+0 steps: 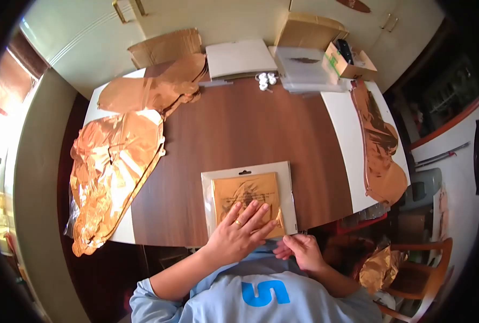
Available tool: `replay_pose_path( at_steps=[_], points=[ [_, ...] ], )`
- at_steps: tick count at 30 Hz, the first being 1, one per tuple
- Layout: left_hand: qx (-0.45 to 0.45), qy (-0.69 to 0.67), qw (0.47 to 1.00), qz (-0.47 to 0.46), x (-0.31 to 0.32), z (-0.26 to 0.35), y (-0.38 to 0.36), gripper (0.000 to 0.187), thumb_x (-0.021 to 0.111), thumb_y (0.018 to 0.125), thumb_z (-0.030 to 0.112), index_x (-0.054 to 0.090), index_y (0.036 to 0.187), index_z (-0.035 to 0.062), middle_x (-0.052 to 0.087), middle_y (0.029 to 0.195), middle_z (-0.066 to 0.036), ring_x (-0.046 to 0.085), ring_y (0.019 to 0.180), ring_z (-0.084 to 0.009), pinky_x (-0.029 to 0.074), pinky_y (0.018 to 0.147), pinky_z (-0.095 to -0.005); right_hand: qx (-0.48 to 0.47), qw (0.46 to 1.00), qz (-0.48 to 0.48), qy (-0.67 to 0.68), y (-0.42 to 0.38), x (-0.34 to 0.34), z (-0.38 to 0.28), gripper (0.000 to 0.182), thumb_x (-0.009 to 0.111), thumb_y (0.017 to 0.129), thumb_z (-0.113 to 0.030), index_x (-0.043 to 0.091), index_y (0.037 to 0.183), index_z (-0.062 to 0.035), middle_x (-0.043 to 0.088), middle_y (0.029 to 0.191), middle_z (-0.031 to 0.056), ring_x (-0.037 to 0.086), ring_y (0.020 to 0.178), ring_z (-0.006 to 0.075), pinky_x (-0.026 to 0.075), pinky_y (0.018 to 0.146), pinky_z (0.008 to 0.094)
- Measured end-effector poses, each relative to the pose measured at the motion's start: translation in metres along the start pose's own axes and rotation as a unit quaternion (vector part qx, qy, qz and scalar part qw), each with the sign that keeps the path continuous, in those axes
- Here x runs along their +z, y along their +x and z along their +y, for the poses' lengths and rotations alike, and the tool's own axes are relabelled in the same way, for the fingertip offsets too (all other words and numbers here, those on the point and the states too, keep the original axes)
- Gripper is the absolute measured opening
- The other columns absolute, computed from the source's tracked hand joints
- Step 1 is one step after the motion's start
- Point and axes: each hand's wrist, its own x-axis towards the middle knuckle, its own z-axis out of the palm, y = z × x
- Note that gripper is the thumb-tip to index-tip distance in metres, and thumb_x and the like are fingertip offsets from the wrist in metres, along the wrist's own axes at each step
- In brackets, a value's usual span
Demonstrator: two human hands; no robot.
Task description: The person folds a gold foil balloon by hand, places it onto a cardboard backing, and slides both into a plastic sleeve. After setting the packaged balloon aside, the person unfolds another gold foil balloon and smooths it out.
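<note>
A clear package with a white backing and a hang hole lies at the near edge of the brown table. Inside it shows a folded gold foil sheet with dark print. My left hand rests flat on the lower part of the foil, fingers spread, with a ring on one finger. At the package's lower right corner is my right hand, its fingers curled and thumb close to them. Whether it pinches the package edge is too small to tell.
Shiny copper foil pieces lie at the left, flatter ones behind them. Another foil shape lies at the right edge. At the back are a white box, small white rolls, plastic sleeves and an open carton.
</note>
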Motion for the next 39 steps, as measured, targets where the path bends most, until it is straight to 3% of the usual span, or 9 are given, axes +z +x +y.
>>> replay_pose_path(
  at_steps=[2, 5, 7, 11, 17, 21, 26, 35, 39],
  points=[
    [0.007, -0.020, 1.000, 0.013, -0.001, -0.004, 0.003, 0.064, 0.069, 0.087, 0.039, 0.048, 0.147, 0.0265, 0.039, 0.156, -0.012, 0.038, 0.144, -0.0339, 0.031, 0.115, -0.0558, 0.031, 0.998, -0.025, -0.039, -0.003, -0.013, -0.016, 0.039, 0.057, 0.103, -0.031, 0.070, 0.100, 0.0059, 0.075, 0.088, 0.0144, 0.073, 0.077, 0.0192, 0.058, 0.069, 0.0287],
    [0.004, -0.075, 0.997, 0.017, -0.006, -0.009, 0.006, 0.062, 0.070, 0.087, 0.034, 0.050, 0.145, 0.0246, 0.041, 0.155, -0.014, 0.039, 0.142, -0.0368, 0.033, 0.114, -0.0560, -0.001, 0.955, -0.110, -0.276, -0.007, -0.046, -0.046, 0.034, 0.064, 0.099, -0.029, 0.073, 0.092, 0.0029, 0.075, 0.081, 0.0103, 0.073, 0.074, 0.0160, 0.057, 0.067, 0.0279],
    [-0.003, -0.127, 0.991, 0.028, -0.009, -0.012, 0.006, 0.062, 0.071, 0.086, 0.031, 0.051, 0.145, 0.0228, 0.041, 0.155, -0.015, 0.039, 0.142, -0.0375, 0.033, 0.114, -0.0559, -0.097, 0.897, -0.024, -0.430, -0.010, -0.061, -0.080, 0.026, 0.070, 0.093, -0.025, 0.074, 0.088, -0.0001, 0.075, 0.075, 0.0072, 0.073, 0.073, 0.0138, 0.057, 0.067, 0.0284],
    [0.034, -0.154, 0.983, 0.096, -0.001, -0.016, 0.005, 0.058, 0.076, 0.079, 0.024, 0.060, 0.134, 0.0134, 0.054, 0.138, -0.012, 0.047, 0.134, -0.0355, 0.035, 0.111, -0.0554, -0.245, 0.905, 0.048, -0.344, 0.038, -0.058, -0.150, 0.012, 0.069, 0.090, -0.013, 0.073, 0.089, -0.0018, 0.074, 0.082, 0.0093, 0.071, 0.077, 0.0185, 0.056, 0.070, 0.0321],
    [-0.018, -0.120, 0.985, 0.120, -0.006, -0.012, -0.001, 0.049, 0.076, 0.078, 0.023, 0.067, 0.124, 0.0109, 0.060, 0.128, -0.009, 0.053, 0.128, -0.0315, 0.039, 0.109, -0.0542, -0.455, 0.765, 0.175, -0.421, 0.217, -0.057, -0.213, 0.013, 0.066, 0.090, -0.014, 0.072, 0.092, -0.0028, 0.073, 0.088, 0.0148, 0.070, 0.084, 0.0336, 0.054, 0.074, 0.0402],
    [-0.014, -0.095, 0.988, 0.120, -0.005, -0.014, -0.004, 0.047, 0.076, 0.080, 0.024, 0.067, 0.123, 0.0100, 0.061, 0.126, -0.009, 0.055, 0.126, -0.0299, 0.041, 0.107, -0.0530, -0.449, 0.717, 0.200, -0.494, 0.267, -0.029, -0.236, 0.014, 0.065, 0.089, -0.019, 0.074, 0.090, -0.0077, 0.071, 0.094, 0.0123, 0.068, 0.088, 0.0329, 0.054, 0.077, 0.0427],
    [-0.009, -0.088, 0.987, 0.133, -0.006, -0.013, -0.003, 0.044, 0.073, 0.082, 0.026, 0.066, 0.120, 0.0053, 0.063, 0.129, -0.009, 0.056, 0.127, -0.0295, 0.041, 0.108, -0.0504, -0.496, 0.665, 0.117, -0.546, 0.316, 0.028, -0.263, 0.015, 0.066, 0.085, -0.019, 0.073, 0.089, -0.0062, 0.067, 0.094, 0.0143, 0.066, 0.089, 0.0349, 0.054, 0.079, 0.0456],
    [-0.007, -0.123, 0.984, 0.132, 0.002, -0.012, -0.012, 0.041, 0.074, 0.082, 0.023, 0.065, 0.119, 0.0066, 0.060, 0.133, -0.013, 0.055, 0.130, -0.0321, 0.038, 0.111, -0.0506, -0.368, 0.678, 0.051, -0.634, 0.312, 0.027, -0.260, 0.016, 0.070, 0.071, -0.019, 0.071, 0.077, -0.0041, 0.067, 0.097, 0.0195, 0.065, 0.093, 0.0373, 0.054, 0.085, 0.0440],
    [0.010, -0.098, 0.985, 0.140, 0.001, -0.015, -0.009, 0.040, 0.075, 0.082, 0.023, 0.065, 0.117, 0.0062, 0.060, 0.133, -0.014, 0.054, 0.130, -0.0328, 0.040, 0.110, -0.0508, -0.370, 0.735, 0.082, -0.562, 0.304, 0.022, -0.270, 0.026, 0.074, 0.077, -0.023, 0.069, 0.093, -0.0031, 0.067, 0.102, 0.0189, 0.064, 0.101, 0.0346, 0.053, 0.088, 0.0429]
  ],
)
